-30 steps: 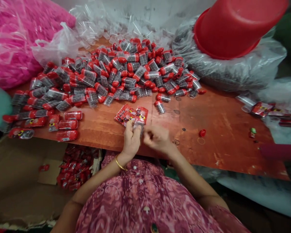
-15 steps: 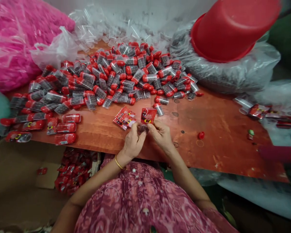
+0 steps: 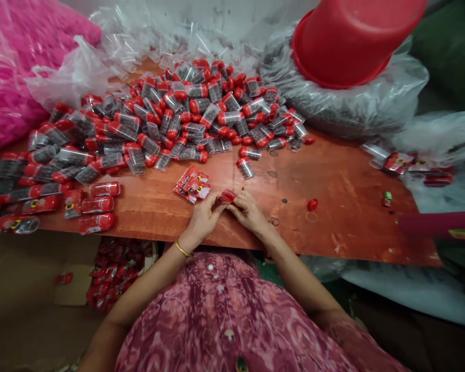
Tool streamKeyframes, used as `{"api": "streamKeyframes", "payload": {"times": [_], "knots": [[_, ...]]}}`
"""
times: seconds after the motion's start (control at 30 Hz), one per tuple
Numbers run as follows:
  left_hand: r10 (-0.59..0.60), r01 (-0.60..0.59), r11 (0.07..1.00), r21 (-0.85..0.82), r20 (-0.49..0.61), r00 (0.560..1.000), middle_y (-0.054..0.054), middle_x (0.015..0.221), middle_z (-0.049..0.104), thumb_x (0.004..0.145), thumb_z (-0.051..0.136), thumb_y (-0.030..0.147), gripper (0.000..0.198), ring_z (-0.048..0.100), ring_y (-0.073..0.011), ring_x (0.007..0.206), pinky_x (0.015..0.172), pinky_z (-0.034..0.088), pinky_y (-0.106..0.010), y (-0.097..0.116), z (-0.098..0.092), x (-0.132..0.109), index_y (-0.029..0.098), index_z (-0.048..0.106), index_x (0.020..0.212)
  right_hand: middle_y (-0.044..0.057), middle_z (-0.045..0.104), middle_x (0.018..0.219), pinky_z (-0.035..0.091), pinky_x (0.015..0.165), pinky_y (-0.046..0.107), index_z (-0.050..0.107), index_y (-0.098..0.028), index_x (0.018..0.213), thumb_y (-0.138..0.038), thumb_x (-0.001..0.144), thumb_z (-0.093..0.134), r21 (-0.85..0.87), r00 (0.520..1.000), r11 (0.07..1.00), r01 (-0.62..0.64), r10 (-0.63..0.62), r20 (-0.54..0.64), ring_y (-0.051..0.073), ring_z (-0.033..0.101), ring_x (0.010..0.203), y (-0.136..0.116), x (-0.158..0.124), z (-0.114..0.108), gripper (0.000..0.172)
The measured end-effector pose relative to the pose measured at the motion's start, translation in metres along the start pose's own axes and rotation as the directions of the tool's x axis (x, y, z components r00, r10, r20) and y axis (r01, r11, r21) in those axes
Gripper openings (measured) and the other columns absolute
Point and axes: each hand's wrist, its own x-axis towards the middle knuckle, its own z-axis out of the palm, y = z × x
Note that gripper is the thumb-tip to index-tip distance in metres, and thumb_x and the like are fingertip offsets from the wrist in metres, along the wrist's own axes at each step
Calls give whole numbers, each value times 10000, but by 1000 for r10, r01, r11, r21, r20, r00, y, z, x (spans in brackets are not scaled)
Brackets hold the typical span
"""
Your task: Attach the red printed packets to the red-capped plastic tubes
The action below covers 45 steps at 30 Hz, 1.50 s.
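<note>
Above the table's near edge, my left hand (image 3: 202, 216) and my right hand (image 3: 250, 212) meet around a small red printed wrapper (image 3: 227, 196). Fingers and thumbs of both hands close on it from either side, and they hide its lower part. Whether a tube sits inside it now, I cannot tell. Just beyond my left hand lies a small stack of flat red printed wrappers (image 3: 194, 183). Farther left are several wrapped red tubes (image 3: 96, 205), some lined up side by side. Two loose red-capped clear tubes (image 3: 245, 168) lie beyond my right hand.
A big heap of red-capped tubes (image 3: 194, 106) with dark contents spreads over the table's back. Behind are clear plastic tubes (image 3: 127, 39), a pink-filled bag (image 3: 19, 62) and a red bucket (image 3: 352, 41) on a grey-filled bag (image 3: 344, 111). A red cap (image 3: 312, 204) lies right.
The wrapper, upright with a dark clear piece below it before, is now lower and tilted between my fingers. My hands have drawn closer around it. The whole view has shifted slightly.
</note>
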Motion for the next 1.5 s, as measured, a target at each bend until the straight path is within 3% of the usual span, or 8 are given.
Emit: {"api": "streamKeyframes", "payload": {"times": [0.23, 0.47, 0.6, 0.83, 1.07, 1.23, 1.4, 1.5], "knots": [[10, -10, 995, 98, 2, 1000, -71, 924, 688, 879, 472, 324, 238, 640, -186, 839, 740, 467, -274, 0, 0, -2, 162, 580, 1015, 64, 702, 922, 350, 991, 458, 628, -212, 965, -322, 892, 479, 15, 991, 997, -76, 77, -112, 187, 620, 800, -7, -9, 0, 199], [-41, 42, 992, 118, -11, 999, -63, 866, 678, 854, 486, 329, 226, 637, -180, 784, 709, 473, -275, 0, 6, -6, 164, 571, 983, 46, 653, 815, 357, 959, 464, 609, -207, 888, -354, 849, 539, 66, 993, 991, -119, 120, -7, 205, 563, 796, -4, -1, 3, 167], [-68, 81, 991, 102, -125, 990, -73, 904, 648, 810, 534, 378, 272, 600, -192, 852, 782, 456, -301, 14, 1, -3, 159, 565, 968, 57, 631, 825, 385, 919, 452, 578, -194, 907, -364, 858, 497, 101, 987, 982, -162, 159, 39, 209, 551, 791, -10, 3, 5, 194], [-232, 154, 915, -374, -174, 957, 58, 520, 338, 793, 537, 472, 418, 322, -77, 508, 499, 295, -215, 28, -7, 11, 182, 392, 530, 35, 625, 719, 422, 664, 297, 594, -185, 770, -426, 859, 518, 185, 964, 955, -233, 201, 177, 167, 547, 672, -33, 2, -9, 268], [-386, 8, 824, -566, -551, 740, 66, 505, 391, 747, 619, 459, 388, 346, -57, 470, 453, 293, -188, 39, -39, 35, 177, 445, 545, 6, 552, 564, 390, 607, 294, 538, -190, 603, -415, 815, 570, -9, 968, 974, -227, 227, 110, 149, 486, 567, -21, -13, -25, 312], [-475, 119, 615, -779, -246, 845, 50, 555, 535, 645, 712, 455, 336, 478, -60, 461, 470, 399, -189, 51, -50, 40, 160, 552, 632, 17, 612, 657, 406, 553, 273, 590, -185, 736, -391, 816, 531, 185, 941, 926, -330, 337, -8, 155, 534, 590, 1, -1, -23, 228], [-558, 196, 502, -843, -142, 818, 21, 659, 628, 556, 765, 465, 402, 568, -78, 531, 528, 475, -200, 50, -38, 29, 143, 599, 730, 41, 593, 633, 396, 584, 314, 567, -190, 657, -404, 793, 551, -111, 948, 942, -318, 318, -14, 184, 514, 600, 12, 14, -19, 253], [-570, 228, 495, -838, -116, 814, 17, 663, 627, 569, 750, 477, 400, 569, -85, 547, 554, 488, -218, 46, -34, 28, 141, 599, 726, 99, 637, 793, 435, 652, 377, 610, -163, 845, -417, 794, 545, -183, 928, 910, -372, 361, -93, 240, 556, 711, 11, 14, -20, 267]]}}
